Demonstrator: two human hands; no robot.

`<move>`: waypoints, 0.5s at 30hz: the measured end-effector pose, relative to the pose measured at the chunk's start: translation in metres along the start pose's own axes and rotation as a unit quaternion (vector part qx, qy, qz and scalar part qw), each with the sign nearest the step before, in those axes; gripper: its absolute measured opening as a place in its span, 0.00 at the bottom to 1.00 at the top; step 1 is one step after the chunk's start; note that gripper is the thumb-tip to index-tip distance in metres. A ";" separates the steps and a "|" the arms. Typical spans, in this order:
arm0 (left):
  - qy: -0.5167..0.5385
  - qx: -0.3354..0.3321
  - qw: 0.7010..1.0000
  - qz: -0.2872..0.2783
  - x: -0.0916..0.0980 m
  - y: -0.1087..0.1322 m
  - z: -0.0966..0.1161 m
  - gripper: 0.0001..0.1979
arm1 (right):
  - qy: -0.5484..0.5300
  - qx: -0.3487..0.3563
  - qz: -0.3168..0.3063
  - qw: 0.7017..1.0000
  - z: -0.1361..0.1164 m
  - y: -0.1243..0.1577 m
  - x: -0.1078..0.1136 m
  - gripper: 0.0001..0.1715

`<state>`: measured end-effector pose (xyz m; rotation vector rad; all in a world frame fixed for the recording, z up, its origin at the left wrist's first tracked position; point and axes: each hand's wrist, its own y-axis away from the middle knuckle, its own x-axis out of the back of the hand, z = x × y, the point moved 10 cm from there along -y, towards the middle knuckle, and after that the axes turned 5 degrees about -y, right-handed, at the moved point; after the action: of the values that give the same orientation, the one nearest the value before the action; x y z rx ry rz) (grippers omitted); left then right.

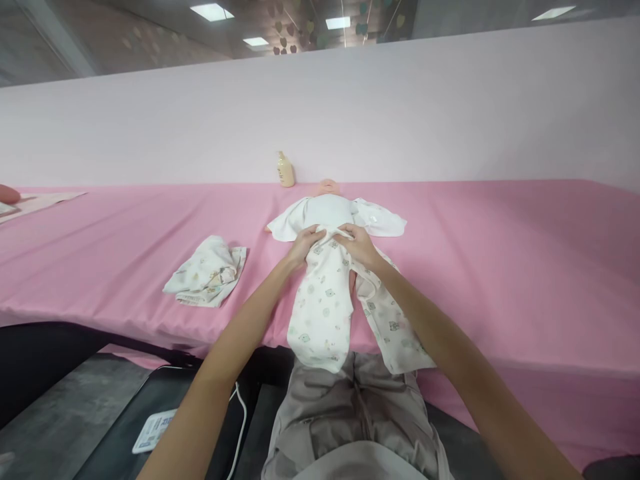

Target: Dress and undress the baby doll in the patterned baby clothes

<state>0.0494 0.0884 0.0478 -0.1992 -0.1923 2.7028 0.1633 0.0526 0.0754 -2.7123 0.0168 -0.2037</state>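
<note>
A baby doll (328, 188) lies on its back on the pink table (500, 253), head away from me, dressed in a white top (330, 212). Printed white baby trousers (325, 307) cover its legs, and the leg ends hang over the table's front edge. My left hand (305, 244) and my right hand (357, 244) are both closed on the trousers' waistband at the doll's waist, fingers curled over the elastic edge, almost touching each other.
A folded printed garment (207, 273) lies on the table left of the doll. A small yellow bottle (285, 169) stands behind the doll at the pink wall. A cloth (40, 201) lies far left. A white cable and a card (155, 430) rest below.
</note>
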 end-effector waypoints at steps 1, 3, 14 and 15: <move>-0.031 0.022 0.999 -0.034 -0.004 0.002 -0.001 0.15 | -0.040 -0.006 0.024 0.999 0.001 -0.002 0.006 0.10; -0.112 0.062 0.988 -0.088 -0.008 0.010 -0.004 0.18 | -0.100 -0.024 0.081 0.991 0.003 -0.003 0.020 0.10; 0.055 0.055 0.996 -0.045 -0.002 0.012 0.002 0.13 | -0.096 -0.251 -0.228 0.936 0.005 0.044 -0.032 0.35; 0.067 0.069 0.994 -0.045 -0.004 0.012 0.000 0.12 | -0.095 -0.249 -0.222 0.938 0.006 0.044 -0.031 0.36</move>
<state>0.0481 0.0755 0.0462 -0.3202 0.0255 2.5893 0.1344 0.0161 0.0481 -3.1910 -0.6970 -0.0684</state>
